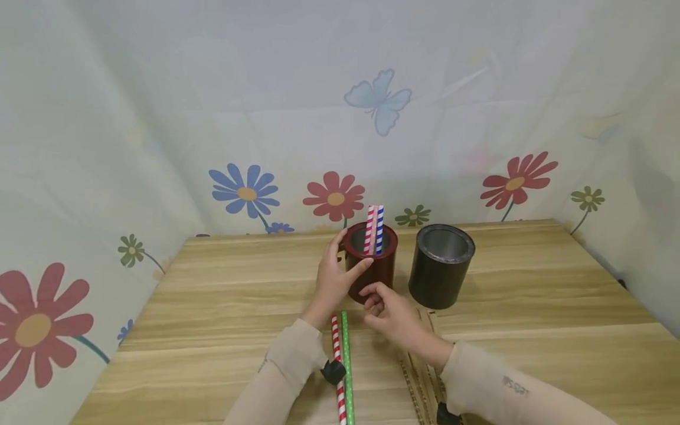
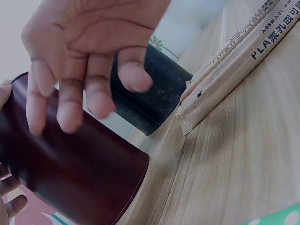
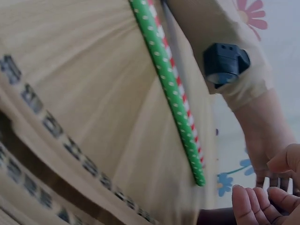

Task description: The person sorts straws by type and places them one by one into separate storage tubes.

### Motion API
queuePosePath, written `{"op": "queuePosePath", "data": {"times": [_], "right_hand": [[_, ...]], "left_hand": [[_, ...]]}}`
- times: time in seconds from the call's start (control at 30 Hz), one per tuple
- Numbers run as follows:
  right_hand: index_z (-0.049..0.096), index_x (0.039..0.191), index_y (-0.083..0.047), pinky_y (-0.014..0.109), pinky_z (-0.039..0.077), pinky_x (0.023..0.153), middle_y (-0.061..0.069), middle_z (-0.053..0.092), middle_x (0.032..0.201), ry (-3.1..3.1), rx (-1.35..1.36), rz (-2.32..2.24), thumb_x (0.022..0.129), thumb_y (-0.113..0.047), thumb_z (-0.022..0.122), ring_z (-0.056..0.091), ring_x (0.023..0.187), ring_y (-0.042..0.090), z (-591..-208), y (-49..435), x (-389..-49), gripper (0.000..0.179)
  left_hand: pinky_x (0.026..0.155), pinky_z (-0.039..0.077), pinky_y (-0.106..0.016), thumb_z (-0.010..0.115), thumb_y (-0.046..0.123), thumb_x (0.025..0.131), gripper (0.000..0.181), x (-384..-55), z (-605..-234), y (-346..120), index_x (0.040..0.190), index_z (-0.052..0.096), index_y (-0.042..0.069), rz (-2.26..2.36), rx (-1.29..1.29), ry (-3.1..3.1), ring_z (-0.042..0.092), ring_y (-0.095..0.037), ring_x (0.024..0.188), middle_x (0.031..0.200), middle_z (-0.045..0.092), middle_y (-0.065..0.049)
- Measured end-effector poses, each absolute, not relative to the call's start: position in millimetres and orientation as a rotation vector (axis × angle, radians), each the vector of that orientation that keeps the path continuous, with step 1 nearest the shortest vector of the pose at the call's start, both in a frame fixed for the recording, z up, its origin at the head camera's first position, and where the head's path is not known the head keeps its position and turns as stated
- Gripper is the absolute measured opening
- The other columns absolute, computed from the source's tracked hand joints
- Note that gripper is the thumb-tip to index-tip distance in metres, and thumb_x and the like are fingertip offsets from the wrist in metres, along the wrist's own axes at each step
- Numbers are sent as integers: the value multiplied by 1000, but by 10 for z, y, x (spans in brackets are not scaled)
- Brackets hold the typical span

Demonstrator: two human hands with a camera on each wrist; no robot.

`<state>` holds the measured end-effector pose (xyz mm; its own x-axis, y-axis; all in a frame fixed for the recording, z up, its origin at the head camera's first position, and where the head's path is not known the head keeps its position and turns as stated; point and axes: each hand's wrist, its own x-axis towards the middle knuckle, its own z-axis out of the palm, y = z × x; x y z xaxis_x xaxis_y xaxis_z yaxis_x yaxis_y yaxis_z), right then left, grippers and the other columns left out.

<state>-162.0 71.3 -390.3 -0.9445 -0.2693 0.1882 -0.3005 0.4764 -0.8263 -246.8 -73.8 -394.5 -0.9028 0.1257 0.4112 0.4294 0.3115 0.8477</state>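
Observation:
My left hand [image 1: 330, 283] grips a dark red cylindrical cup [image 1: 378, 273], its thumb at the near rim and the other fingers round the left side. Upright in this cup lean a pink-and-white striped straw [image 1: 368, 236] and a blue-and-white striped straw [image 1: 379, 236], with a pale pink one between them. My right hand [image 1: 395, 316] hovers just in front of the cup, its fingers loosely bent and nothing between them. In the left wrist view, the right hand's palm and fingers [image 2: 98, 98] show in front of the dark red cup [image 2: 79, 159].
To the right stands a black cylindrical cup [image 1: 438, 283]. A red-and-white striped straw [image 1: 340, 395] and a green dotted straw [image 1: 347, 378] lie side by side near the left forearm. Paper-wrapped straws [image 2: 234, 72] with printed lettering lie by the right forearm. A flowered cloth [image 1: 287, 118] hangs behind.

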Motion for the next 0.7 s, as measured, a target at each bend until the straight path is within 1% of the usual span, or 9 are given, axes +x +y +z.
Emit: {"op": "queuePosePath", "data": {"times": [0.23, 0.47, 0.57, 0.7], "right_hand": [[54, 117, 2, 18, 47, 65, 9, 60, 91, -2755, 585, 1465, 82, -2, 65, 57, 77, 11, -4011, 605, -1606, 37], [56, 112, 2, 20, 45, 53, 11, 62, 87, -2784, 599, 1392, 79, -3, 67, 53, 64, 7, -4049, 536, -1586, 36], [57, 110, 1, 20, 44, 55, 9, 63, 85, -2802, 624, 1293, 78, -6, 69, 52, 64, 6, -4089, 509, -1595, 35], [57, 106, -1, 21, 45, 61, 7, 63, 84, -2816, 663, 1190, 76, -9, 71, 53, 69, 9, -4163, 476, -1612, 34]], "left_hand": [[101, 43, -47, 68, 66, 75, 97, -2449, -3961, -751, 148, 35, 12, -1614, -483, -2327, 49, -28, 123, 141, 48, -12], [102, 43, -47, 68, 65, 76, 96, -2443, -3950, -749, 148, 34, 11, -1610, -488, -2334, 49, -27, 124, 142, 48, -12], [102, 43, -47, 68, 65, 75, 96, -2434, -3925, -746, 148, 34, 12, -1619, -486, -2335, 48, -27, 124, 142, 48, -11], [103, 43, -48, 70, 63, 75, 96, -2429, -3914, -740, 148, 35, 12, -1630, -487, -2325, 48, -27, 124, 142, 48, -11]]}}
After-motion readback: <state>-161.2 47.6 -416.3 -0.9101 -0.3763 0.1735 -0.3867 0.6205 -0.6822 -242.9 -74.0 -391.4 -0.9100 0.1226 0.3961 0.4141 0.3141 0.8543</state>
